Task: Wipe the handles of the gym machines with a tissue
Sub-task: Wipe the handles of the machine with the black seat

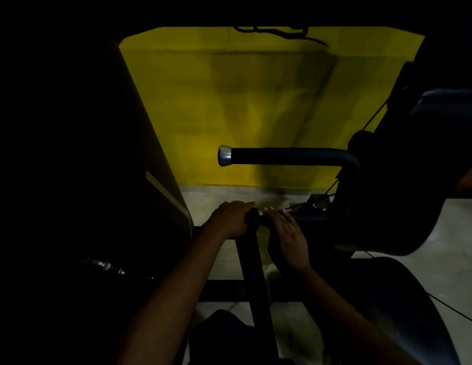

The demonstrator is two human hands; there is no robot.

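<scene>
Handle (285, 155), chrome-capped cylinder, beyond, left hand (230, 218) curled round black bar (253, 259), right hand (290, 234) flat, outstretched

Both our forearms reach forward; our left hand (230, 219) curls round a dark bar end (252, 216), our right hand (288, 233) lies flat, fingers straight.

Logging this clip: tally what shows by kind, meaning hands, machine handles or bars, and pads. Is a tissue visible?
Hands: 2, the left hand and the right hand
Black horizontal foam-grip handle with a silver end cap: 1
Black upright bar beneath the hands: 1
Dark blue padded cushion: 1
Tissue: too dark to tell, so not counted
Total: 5
</scene>
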